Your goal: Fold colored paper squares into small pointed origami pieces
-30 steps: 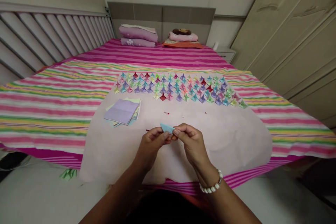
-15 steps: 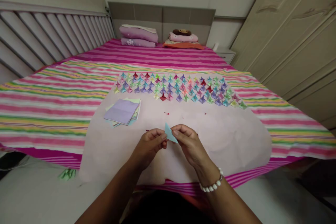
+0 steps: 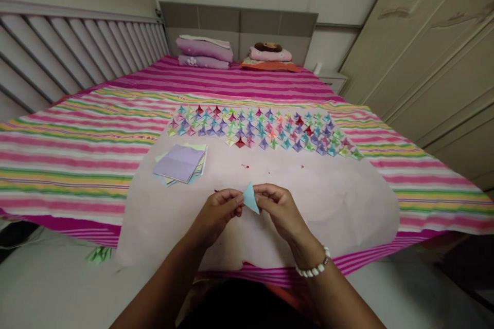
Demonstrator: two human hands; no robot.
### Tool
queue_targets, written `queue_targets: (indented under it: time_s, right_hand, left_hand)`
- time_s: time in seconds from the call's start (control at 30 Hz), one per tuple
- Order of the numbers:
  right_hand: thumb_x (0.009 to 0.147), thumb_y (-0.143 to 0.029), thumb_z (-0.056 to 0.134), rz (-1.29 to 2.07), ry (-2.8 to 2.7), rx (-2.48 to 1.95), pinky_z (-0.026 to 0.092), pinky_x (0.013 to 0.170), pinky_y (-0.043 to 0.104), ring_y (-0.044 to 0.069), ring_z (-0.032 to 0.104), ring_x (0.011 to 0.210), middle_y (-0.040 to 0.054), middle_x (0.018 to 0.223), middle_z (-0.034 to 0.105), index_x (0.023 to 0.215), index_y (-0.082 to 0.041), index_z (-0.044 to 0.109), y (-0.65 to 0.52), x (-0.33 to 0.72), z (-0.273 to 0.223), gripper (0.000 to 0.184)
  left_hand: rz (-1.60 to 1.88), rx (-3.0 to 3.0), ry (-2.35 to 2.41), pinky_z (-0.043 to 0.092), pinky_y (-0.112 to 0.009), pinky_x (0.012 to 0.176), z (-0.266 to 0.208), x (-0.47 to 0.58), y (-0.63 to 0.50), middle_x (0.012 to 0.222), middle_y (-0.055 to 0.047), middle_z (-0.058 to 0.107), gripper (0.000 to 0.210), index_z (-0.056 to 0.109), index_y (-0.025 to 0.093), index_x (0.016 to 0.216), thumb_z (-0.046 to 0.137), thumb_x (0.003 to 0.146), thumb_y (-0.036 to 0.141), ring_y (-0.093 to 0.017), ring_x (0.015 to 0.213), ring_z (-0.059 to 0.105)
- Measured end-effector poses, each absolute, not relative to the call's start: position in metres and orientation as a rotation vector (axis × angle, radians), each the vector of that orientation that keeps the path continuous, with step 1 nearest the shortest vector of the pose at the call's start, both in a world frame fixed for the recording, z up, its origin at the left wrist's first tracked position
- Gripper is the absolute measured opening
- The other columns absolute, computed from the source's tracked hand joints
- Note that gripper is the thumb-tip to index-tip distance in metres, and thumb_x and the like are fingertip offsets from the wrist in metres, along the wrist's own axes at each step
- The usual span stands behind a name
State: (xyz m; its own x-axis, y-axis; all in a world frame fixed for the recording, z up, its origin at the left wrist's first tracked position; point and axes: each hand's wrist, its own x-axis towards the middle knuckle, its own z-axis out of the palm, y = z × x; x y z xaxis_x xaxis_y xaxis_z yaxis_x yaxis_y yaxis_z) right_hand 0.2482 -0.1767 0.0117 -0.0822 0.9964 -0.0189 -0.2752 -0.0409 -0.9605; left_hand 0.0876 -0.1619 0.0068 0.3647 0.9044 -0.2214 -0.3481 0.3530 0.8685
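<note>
A small light-blue piece of folded paper (image 3: 251,198) is held between my two hands, above a large pale sheet (image 3: 332,211). My left hand (image 3: 221,212) pinches its left corner between thumb and fingers. At its right edge, my right hand (image 3: 277,209) has its thumb and fingers closed on it, the fingertips partly behind the paper. Left of my hands lies a stack of square papers (image 3: 179,162), lilac on top. Rows of small folded paper shapes (image 3: 285,143) in many colours line the far part of the sheet.
Small red scraps (image 3: 245,166) lie on the sheet. The sheet rests on a striped bedspread (image 3: 73,151). Folded purple bedding (image 3: 204,52) and a pink pile (image 3: 270,54) stand by the headboard. A slatted rail (image 3: 77,51) runs along the left, a wardrobe (image 3: 432,67) along the right.
The light-blue paper has turned and shifted slightly right, now showing a wider face. My right hand's fingers have moved a little along its edge. My left hand keeps its pinch.
</note>
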Motion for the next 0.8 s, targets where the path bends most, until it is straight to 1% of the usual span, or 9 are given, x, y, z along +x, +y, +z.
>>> queue_targets:
  time_s: [0.07, 0.17, 0.27, 0.4, 0.5, 0.6, 0.67, 0.73, 0.8]
  right_hand:
    - [0.063, -0.028, 0.077, 1.369, -1.091, -1.010, 0.037, 0.051, 0.024, 0.009, 0.047, 0.051, -0.0028, 0.056, 0.059, 0.079, -0.017, 0.073, -0.176, 0.248, 0.011, 0.019]
    - [0.063, -0.026, 0.074, 1.292, -1.109, -1.067, 0.037, 0.049, 0.023, 0.009, 0.045, 0.048, -0.0045, 0.052, 0.055, 0.073, -0.017, 0.070, -0.175, 0.246, 0.009, 0.014]
    - [0.067, -0.024, 0.067, 1.147, -1.137, -1.156, 0.035, 0.046, 0.022, 0.008, 0.042, 0.046, -0.0048, 0.051, 0.053, 0.071, -0.017, 0.067, -0.173, 0.242, 0.004, 0.009]
    - [0.068, -0.017, 0.060, 0.892, -1.266, -1.216, 0.036, 0.049, 0.023, 0.010, 0.044, 0.051, -0.0037, 0.058, 0.052, 0.072, -0.017, 0.067, -0.173, 0.238, -0.002, 0.007]
    - [0.069, -0.011, 0.056, 0.742, -1.372, -1.217, 0.039, 0.051, 0.023, 0.010, 0.046, 0.055, -0.0015, 0.066, 0.054, 0.072, -0.018, 0.068, -0.175, 0.235, -0.002, 0.014]
    - [0.071, -0.010, 0.055, 0.722, -1.409, -1.189, 0.040, 0.052, 0.024, 0.011, 0.048, 0.056, 0.0000, 0.071, 0.056, 0.074, -0.019, 0.068, -0.176, 0.233, -0.001, 0.016]
    - [0.071, -0.010, 0.056, 0.729, -1.405, -1.173, 0.040, 0.052, 0.024, 0.011, 0.048, 0.057, 0.0003, 0.072, 0.057, 0.074, -0.019, 0.069, -0.176, 0.232, -0.002, 0.016]
    - [0.068, -0.010, 0.058, 0.754, -1.358, -1.167, 0.038, 0.052, 0.024, 0.011, 0.047, 0.057, -0.0001, 0.071, 0.056, 0.072, -0.019, 0.069, -0.174, 0.233, -0.002, 0.014]
    - [0.066, -0.012, 0.061, 0.825, -1.271, -1.167, 0.036, 0.050, 0.024, 0.010, 0.045, 0.054, -0.0016, 0.066, 0.054, 0.069, -0.019, 0.068, -0.172, 0.235, -0.002, 0.010]
  left_hand:
    - [0.953, 0.880, 0.877, 0.043, -0.020, 0.059, 0.005, 0.089, -0.161, 0.061, 0.001, 0.062, 0.023, 0.071, 0.013, 0.073, 0.079, 0.064, 0.033, -0.007, 0.057, 0.052]
    - [0.987, 1.023, 1.022, 0.047, -0.024, 0.064, 0.003, 0.093, -0.162, 0.066, -0.001, 0.066, 0.023, 0.071, 0.014, 0.080, 0.075, 0.066, 0.032, -0.011, 0.061, 0.058]
    - [1.013, 1.252, 1.131, 0.049, -0.028, 0.071, 0.005, 0.097, -0.166, 0.074, -0.003, 0.069, 0.025, 0.071, 0.015, 0.089, 0.066, 0.074, 0.034, -0.015, 0.070, 0.063]
    - [0.990, 1.657, 1.216, 0.048, -0.028, 0.076, 0.012, 0.101, -0.173, 0.085, -0.004, 0.069, 0.027, 0.069, 0.018, 0.097, 0.056, 0.083, 0.036, -0.018, 0.083, 0.064]
    - [0.911, 1.843, 1.266, 0.046, -0.026, 0.068, 0.017, 0.102, -0.173, 0.077, -0.002, 0.068, 0.022, 0.069, 0.018, 0.089, 0.051, 0.085, 0.032, -0.016, 0.073, 0.062]
    - [0.839, 1.944, 1.303, 0.043, -0.026, 0.062, 0.018, 0.102, -0.169, 0.069, -0.002, 0.066, 0.023, 0.068, 0.017, 0.081, 0.045, 0.085, 0.023, -0.015, 0.065, 0.059]
    - [0.807, 2.012, 1.321, 0.044, -0.027, 0.062, 0.017, 0.101, -0.166, 0.066, -0.002, 0.064, 0.023, 0.067, 0.017, 0.077, 0.045, 0.083, 0.019, -0.016, 0.063, 0.058]
    - [0.851, 2.019, 1.309, 0.046, -0.028, 0.065, 0.015, 0.099, -0.163, 0.071, -0.003, 0.065, 0.019, 0.066, 0.017, 0.081, 0.047, 0.082, 0.019, -0.017, 0.068, 0.060]
    - [0.985, 1.967, 1.264, 0.049, -0.030, 0.072, 0.012, 0.098, -0.162, 0.090, -0.008, 0.067, 0.017, 0.064, 0.017, 0.092, 0.051, 0.081, 0.020, -0.019, 0.082, 0.063]
